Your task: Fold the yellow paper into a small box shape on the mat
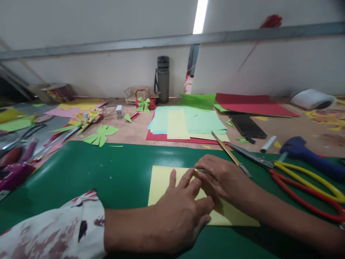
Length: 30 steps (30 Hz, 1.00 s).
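A sheet of pale yellow paper (161, 183) lies on the green cutting mat (81, 172) in front of me. My left hand (180, 208) rests on this sheet with its fingers stretched out and somewhat spread. Close to its fingertips, near the sheet's far edge, my right hand (223, 176) is closed in a pinch. A thin, dull sliver shows at the right fingertips, too hidden to name. Beyond the right hand lies a craft knife (229, 151) with a yellowish body. Large scissors (280, 172) with one yellow and one red handle lie to the right.
Stacked coloured paper (202, 120) lies behind the mat, with red card (250, 104) and a dark phone (248, 126) to its right. A dark bottle (163, 81) stands at the wall. Green paper cutouts (101, 135) lie left; a blue-handled tool (309, 154) lies right.
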Each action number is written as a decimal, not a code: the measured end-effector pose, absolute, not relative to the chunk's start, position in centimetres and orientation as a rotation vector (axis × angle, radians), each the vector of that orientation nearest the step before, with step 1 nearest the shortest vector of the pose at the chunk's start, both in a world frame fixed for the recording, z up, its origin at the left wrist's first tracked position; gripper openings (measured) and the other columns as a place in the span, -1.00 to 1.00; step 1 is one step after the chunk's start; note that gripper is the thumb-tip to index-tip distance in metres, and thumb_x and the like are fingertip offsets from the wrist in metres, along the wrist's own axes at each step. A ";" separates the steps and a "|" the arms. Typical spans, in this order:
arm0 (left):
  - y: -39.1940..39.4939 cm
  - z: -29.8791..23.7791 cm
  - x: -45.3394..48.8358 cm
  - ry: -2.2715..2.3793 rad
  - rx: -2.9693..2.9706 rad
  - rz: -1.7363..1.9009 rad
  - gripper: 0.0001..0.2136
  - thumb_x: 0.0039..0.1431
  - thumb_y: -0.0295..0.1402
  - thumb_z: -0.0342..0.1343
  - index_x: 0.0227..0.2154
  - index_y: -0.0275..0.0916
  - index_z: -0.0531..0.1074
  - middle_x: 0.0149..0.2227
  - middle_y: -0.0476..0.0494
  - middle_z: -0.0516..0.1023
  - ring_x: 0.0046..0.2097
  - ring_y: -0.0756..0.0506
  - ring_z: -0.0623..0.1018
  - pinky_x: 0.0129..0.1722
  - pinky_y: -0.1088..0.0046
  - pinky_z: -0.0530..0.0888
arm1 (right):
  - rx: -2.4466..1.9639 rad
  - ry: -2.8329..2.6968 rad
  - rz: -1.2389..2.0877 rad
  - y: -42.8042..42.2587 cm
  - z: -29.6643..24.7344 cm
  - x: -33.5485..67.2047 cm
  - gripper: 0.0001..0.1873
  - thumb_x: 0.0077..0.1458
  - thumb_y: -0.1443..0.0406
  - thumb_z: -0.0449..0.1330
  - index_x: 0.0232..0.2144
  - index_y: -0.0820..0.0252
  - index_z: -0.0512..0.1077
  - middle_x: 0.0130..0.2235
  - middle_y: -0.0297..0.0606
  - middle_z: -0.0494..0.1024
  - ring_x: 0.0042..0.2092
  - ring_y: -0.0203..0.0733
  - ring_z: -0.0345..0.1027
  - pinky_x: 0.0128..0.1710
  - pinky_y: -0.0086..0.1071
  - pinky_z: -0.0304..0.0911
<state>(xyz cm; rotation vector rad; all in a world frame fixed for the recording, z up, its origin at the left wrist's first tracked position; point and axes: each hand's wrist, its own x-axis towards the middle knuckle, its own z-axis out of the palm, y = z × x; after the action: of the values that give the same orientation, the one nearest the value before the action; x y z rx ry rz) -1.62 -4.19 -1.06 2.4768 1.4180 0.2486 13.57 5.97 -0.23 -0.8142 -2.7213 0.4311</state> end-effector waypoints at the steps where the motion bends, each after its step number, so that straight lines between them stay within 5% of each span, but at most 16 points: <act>1: -4.1 -1.1 -1.7 1.414 2.479 0.259 -0.80 0.16 -0.34 -0.06 -0.15 -0.11 0.28 0.13 -0.19 0.14 0.23 -0.32 -0.02 0.02 -0.25 0.09 | -0.790 -2.722 0.433 5.9 -0.4 13.4 -0.73 0.20 0.29 -0.07 -0.43 0.21 0.37 -0.41 -0.21 0.39 -0.33 -0.19 0.26 -0.34 -0.32 0.19; 6: -3.5 -0.9 -2.0 1.433 2.513 0.260 -0.77 0.07 -0.40 0.04 -0.18 -0.20 0.28 0.06 -0.22 0.22 0.12 -0.24 0.15 0.02 0.02 0.23 | -0.718 -2.703 0.445 6.0 -1.0 13.4 -0.72 0.22 0.28 -0.11 -0.37 0.20 0.36 -0.43 -0.23 0.37 -0.36 -0.22 0.24 -0.36 -0.34 0.18; 13: -4.2 0.1 -2.4 1.653 2.572 0.178 -0.64 0.14 -0.13 -0.01 -0.10 -0.27 0.22 -0.09 -0.23 0.30 -0.11 -0.22 0.27 -0.21 0.19 0.34 | -0.723 -2.724 0.356 6.6 -1.5 13.8 -0.83 0.12 0.31 0.03 -0.23 0.20 0.35 -0.25 -0.13 0.41 -0.21 -0.12 0.27 -0.28 -0.28 0.22; 20: -4.3 -0.5 -2.6 1.359 2.792 0.155 -0.86 0.22 -0.37 -0.17 -0.30 -0.27 0.26 -0.30 -0.19 0.32 -0.31 -0.13 0.27 -0.36 0.29 0.33 | -0.967 -2.853 0.294 7.1 0.5 14.0 -0.72 0.03 0.20 0.15 -0.20 0.20 0.37 -0.23 -0.14 0.45 -0.20 -0.04 0.32 -0.26 -0.19 0.23; 25: -4.0 -0.9 -2.4 1.429 2.691 0.204 -0.84 0.24 -0.33 -0.16 -0.21 -0.20 0.27 -0.19 -0.17 0.33 -0.16 -0.17 0.30 -0.23 0.22 0.34 | -0.987 -2.880 0.310 6.8 1.5 13.9 -0.72 0.00 0.21 0.17 -0.22 0.23 0.39 -0.25 -0.13 0.46 -0.19 -0.01 0.31 -0.20 -0.14 0.21; 30: -3.9 -1.0 -2.7 1.294 2.642 0.243 -0.75 0.25 -0.37 -0.19 -0.04 -0.22 0.21 0.11 -0.24 0.18 0.18 -0.26 0.05 0.07 0.00 0.12 | -0.796 -2.719 0.453 5.2 0.5 13.4 -0.79 0.11 0.38 0.00 -0.20 0.32 0.35 -0.15 -0.06 0.44 -0.11 -0.10 0.30 -0.11 -0.22 0.21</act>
<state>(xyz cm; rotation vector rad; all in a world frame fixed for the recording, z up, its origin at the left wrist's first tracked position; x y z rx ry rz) -2.67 -3.91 -1.00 2.6416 1.2936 0.2430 13.40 5.24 0.53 -0.7965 -2.7194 0.4532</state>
